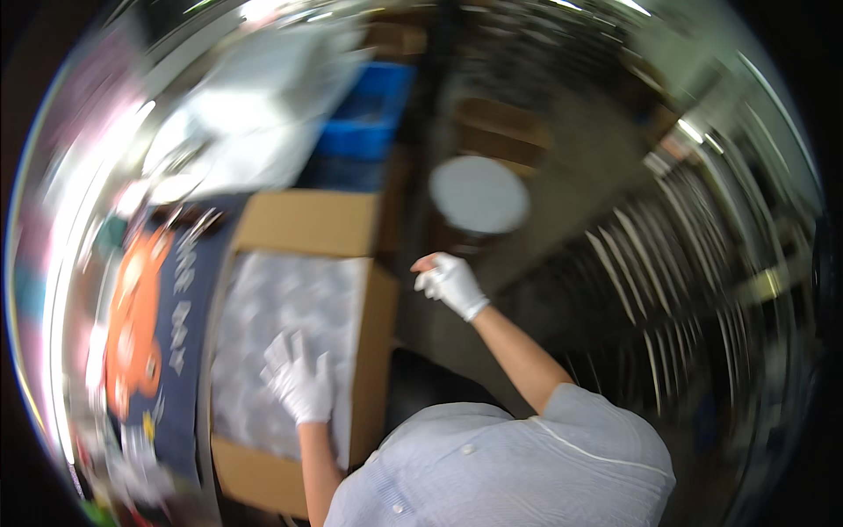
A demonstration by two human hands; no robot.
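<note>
Heavy blur, so I read only big shapes. My left hand (299,379) lies flat on the white wrap (281,316) that fills the open cardboard box (303,221); no free room down into the box. My right hand (450,281) hangs in open air past the box's right wall, with dark floor (580,193) under it and clear passage there. 1 white disc (479,194) sits just beyond it. Clutter on the dark mat (189,290) blocks the left side. A blue crate (364,119) stands behind the box.

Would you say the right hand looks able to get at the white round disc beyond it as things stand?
Probably yes. The right hand, gloved and loosely curled, is stretched out just short of the white round disc, with nothing visible between them. The picture is blurred, so the true gap is hard to judge.
</note>
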